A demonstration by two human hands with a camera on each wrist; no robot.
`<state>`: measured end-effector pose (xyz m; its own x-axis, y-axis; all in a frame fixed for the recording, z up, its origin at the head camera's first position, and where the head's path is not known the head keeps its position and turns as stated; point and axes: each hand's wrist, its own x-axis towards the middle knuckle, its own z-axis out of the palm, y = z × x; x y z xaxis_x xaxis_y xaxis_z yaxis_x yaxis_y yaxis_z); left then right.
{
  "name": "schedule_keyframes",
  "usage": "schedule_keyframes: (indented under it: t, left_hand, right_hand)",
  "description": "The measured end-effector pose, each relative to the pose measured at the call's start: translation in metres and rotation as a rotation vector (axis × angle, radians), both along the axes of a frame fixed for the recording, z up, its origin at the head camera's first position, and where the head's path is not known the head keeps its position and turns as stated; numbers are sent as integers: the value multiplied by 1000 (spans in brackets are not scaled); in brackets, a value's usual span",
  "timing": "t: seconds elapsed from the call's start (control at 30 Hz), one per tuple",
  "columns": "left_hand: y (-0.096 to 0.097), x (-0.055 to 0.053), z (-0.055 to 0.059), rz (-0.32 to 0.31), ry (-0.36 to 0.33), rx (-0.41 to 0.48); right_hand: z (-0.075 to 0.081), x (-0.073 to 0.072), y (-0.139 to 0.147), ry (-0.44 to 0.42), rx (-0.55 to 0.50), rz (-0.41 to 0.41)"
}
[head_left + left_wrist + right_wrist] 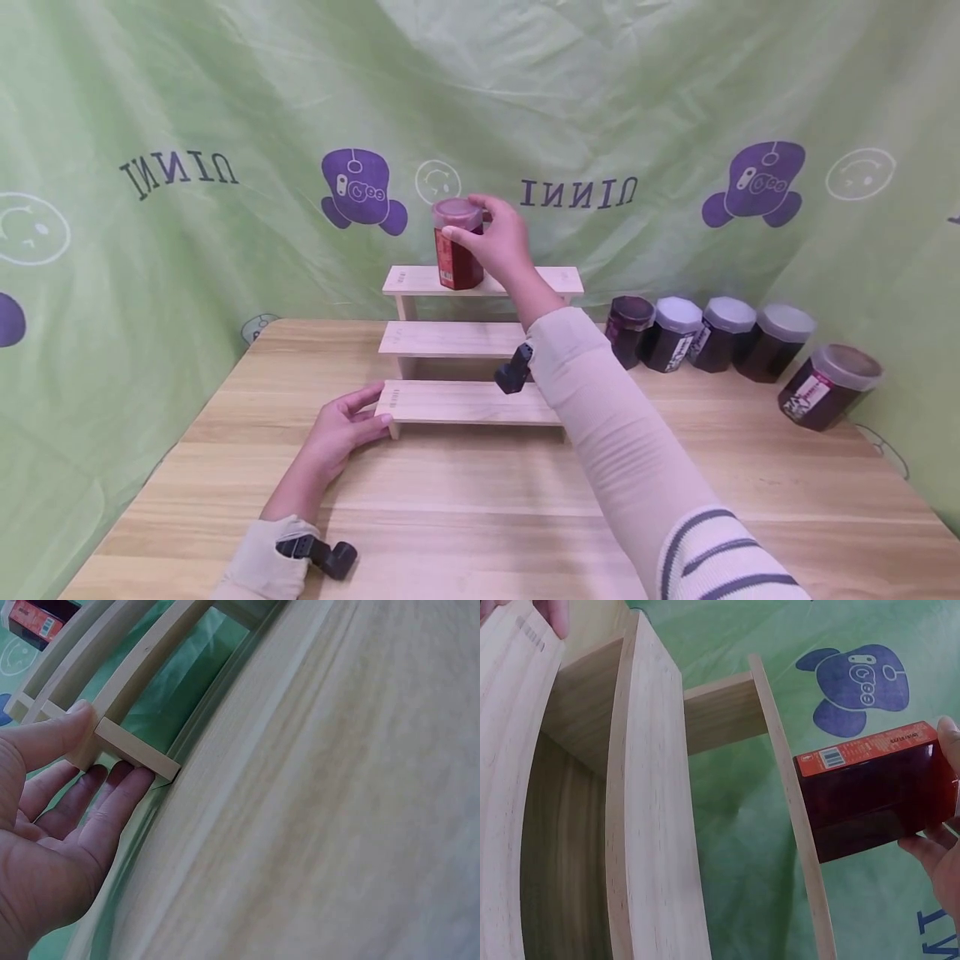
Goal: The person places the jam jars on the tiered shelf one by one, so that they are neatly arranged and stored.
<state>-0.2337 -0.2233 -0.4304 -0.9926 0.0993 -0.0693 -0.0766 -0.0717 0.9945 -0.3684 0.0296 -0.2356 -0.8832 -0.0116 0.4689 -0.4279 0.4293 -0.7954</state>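
A three-step wooden rack [465,402] stands on the table. On its top step, toward the left, sits an upright jar [459,258] with dark red contents, a red-orange label and a pale lid. My right hand [501,237] grips this jar near its lid, thumb on the near side. In the right wrist view the base of the jar [877,795] meets the top board. My left hand [341,429] holds the left end of the lowest step. The left wrist view has the thumb [64,735] on the board's edge and the fingers against the side panel.
On the right of the table [247,442] several dark lidded jars stand in a row, one of them a jar with a pale lid [671,335]. A labelled jar [828,387] stands nearer the right edge. A green printed curtain [480,100] hangs behind.
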Motion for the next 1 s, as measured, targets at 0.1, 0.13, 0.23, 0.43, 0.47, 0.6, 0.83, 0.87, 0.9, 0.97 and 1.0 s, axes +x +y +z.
schedule_keyframes:
  t: [0.1, 0.13, 0.23, 0.43, 0.47, 0.6, 0.83, 0.87, 0.9, 0.97, 1.0]
  left_hand:
    - [1, -1, 0, 1, 3, -13]
    - [2, -1, 0, -2, 3, -22]
    - [2, -2, 0, -4, 0, -29]
    - [1, -1, -1, 3, -6, -14]
    - [1, -1, -1, 5, -6, -11]
    - [1, -1, -1, 7, -8, -6]
    - [1, -1, -1, 15, -18, -18]
    - [1, -1, -1, 17, -17, -22]
    - [1, -1, 0, 18, -17, -25]
    - [1, -2, 0, 17, -18, -31]
    - [1, -2, 0, 15, -19, -31]
  right_hand:
    - [-1, -2, 3, -14, -20, 23]
    - [-1, -3, 4, -20, -24, 28]
    - [-3, -3, 6, -16, -18, 29]
    - [-15, -3, 6, 53, -95, 50]
    - [-16, -3, 6, 67, -115, 55]
    - [-21, -1, 7, 135, -157, 45]
    - [-22, 7, 13, 203, -183, 54]
    - [-22, 8, 14, 204, -184, 60]
    - [-22, 10, 15, 204, -186, 66]
    - [-22, 12, 17, 213, -187, 79]
    - [-22, 14, 18, 218, -184, 85]
